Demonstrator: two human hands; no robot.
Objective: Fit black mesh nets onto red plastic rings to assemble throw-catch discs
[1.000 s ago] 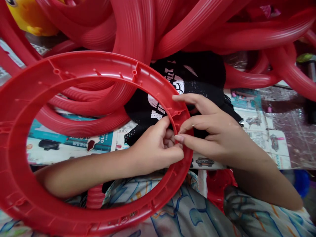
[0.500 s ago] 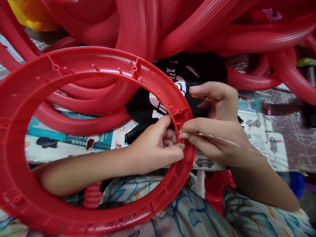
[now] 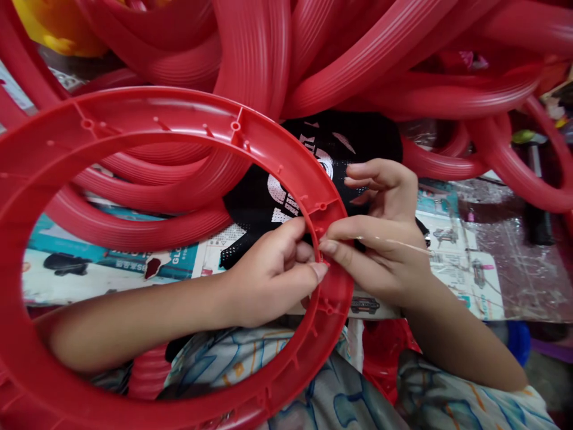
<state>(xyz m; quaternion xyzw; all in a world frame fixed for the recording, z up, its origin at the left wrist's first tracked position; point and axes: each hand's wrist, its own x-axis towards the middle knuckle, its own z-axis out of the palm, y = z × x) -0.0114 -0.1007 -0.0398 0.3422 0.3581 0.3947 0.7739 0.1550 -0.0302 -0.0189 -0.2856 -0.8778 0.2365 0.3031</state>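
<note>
A large red plastic ring [image 3: 147,116] lies across my lap, its ribbed underside facing up. My left arm reaches through its opening, and my left hand [image 3: 273,275] pinches the ring's inner right edge. On the outer side of that edge my right hand [image 3: 380,239] holds a thin pale string [image 3: 403,245] between thumb and forefinger, right at the rim. The string runs off to the right over my wrist. My right hand's upper fingers are curled loosely above.
A heap of red plastic rings [image 3: 358,54] fills the top of the view. Beneath it are a black mesh cloth with white print [image 3: 331,143], printed paper sheets [image 3: 107,263] and clear plastic film [image 3: 514,263]. A yellow object [image 3: 54,30] sits at the top left.
My right hand went from flat fingers against the rim to a pinch drawing a thin string out to the right. The ring shifted slightly left; my left hand kept its grip.
</note>
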